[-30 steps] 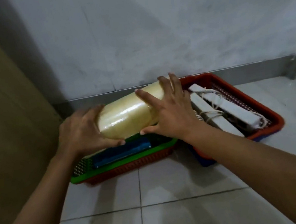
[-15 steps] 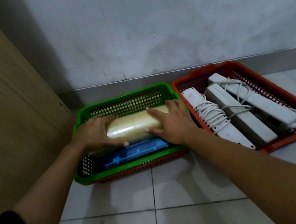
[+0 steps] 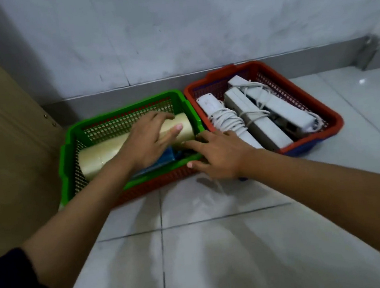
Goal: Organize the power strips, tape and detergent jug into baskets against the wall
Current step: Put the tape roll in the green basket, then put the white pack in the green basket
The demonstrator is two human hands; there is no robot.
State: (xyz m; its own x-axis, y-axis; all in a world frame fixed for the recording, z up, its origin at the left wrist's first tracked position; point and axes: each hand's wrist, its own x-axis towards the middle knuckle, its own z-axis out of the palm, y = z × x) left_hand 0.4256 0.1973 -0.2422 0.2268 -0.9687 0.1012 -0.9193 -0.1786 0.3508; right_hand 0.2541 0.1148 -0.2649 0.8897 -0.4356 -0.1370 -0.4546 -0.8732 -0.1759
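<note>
A pale grey plaster wall [image 3: 192, 22], scuffed and matte, meets a glossy white tiled floor [image 3: 223, 260] with dark grout lines. At the left stands a flat tan wooden panel [image 3: 3, 144] with small metal fittings.

Two lattice-walled plastic baskets sit side by side against the wall's foot, rims touching. The green basket [image 3: 65, 155] is nested in a red one whose mesh shows below its front edge. The orange-red basket [image 3: 331, 120] sits in a blue one that peeks out beneath.

Inside the green basket lies a long roll of cream, shiny translucent tape [image 3: 96, 158], cylindrical and on its side, with a blue plastic object [image 3: 168, 155] partly hidden under it. The left hand [image 3: 146, 144] rests flat across the roll, its grip loose with fingers spread over the top rather than closed round it. The right hand [image 3: 219, 156] lies open at the green basket's front right corner, fingers splayed, holding nothing.

In the orange-red basket three white rectangular power strips [image 3: 261, 127] lie parallel, their white cords coiled over them. No writing is legible.
</note>
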